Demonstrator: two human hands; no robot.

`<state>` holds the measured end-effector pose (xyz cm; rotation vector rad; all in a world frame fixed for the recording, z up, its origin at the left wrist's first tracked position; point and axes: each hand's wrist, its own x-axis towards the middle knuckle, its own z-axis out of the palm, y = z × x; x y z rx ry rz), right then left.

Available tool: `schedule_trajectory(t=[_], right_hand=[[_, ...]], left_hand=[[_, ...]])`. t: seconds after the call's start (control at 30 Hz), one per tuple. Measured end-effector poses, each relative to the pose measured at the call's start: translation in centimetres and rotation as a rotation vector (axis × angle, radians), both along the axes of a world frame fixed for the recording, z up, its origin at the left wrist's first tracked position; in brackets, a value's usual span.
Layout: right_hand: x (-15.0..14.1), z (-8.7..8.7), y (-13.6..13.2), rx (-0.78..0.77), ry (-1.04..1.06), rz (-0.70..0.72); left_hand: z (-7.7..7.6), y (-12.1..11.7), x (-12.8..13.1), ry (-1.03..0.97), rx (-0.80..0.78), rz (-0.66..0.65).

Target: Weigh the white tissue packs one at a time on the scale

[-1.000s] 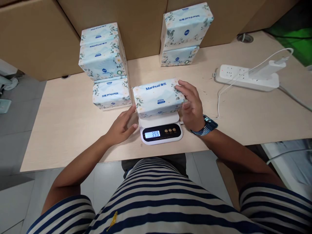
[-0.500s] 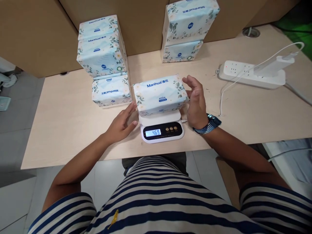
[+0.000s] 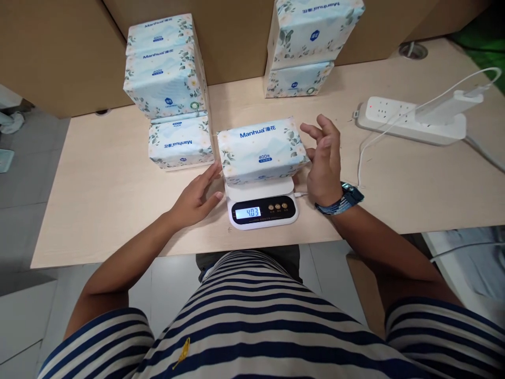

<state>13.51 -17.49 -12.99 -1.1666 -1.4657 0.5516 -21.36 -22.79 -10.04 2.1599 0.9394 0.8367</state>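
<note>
A pale blue tissue pack printed "Manhua" lies on a small white kitchen scale whose lit display reads 403. My left hand rests flat on the table just left of the scale, fingers stretched out toward the pack's lower left corner. My right hand, with a watch on its wrist, hovers just right of the pack with fingers spread and nothing in it, clear of the pack.
Three tissue packs are piled behind the left hand. Two more tissue packs are stacked at the back, against brown panels. A white power strip with a charger and cable lies at the right. The table's front edge runs near my body.
My right hand has lifted off the pack and drawn back to the right with its fingers spread. The scale reading went from 359 through 469 to 403. The left hand barely moved.
</note>
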Motion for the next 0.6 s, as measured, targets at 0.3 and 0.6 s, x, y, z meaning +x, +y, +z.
schedule_trajectory(t=[0.3, 0.6], right_hand=[[-0.32, 0.63, -0.14, -0.013, 0.026, -0.002], [-0.27, 0.85, -0.49, -0.009, 0.006, 0.032]], left_hand=[[0.03, 0.01, 0.15, 0.001, 0.005, -0.014], [0.13, -0.19, 0.20, 0.021, -0.023, 0.005]])
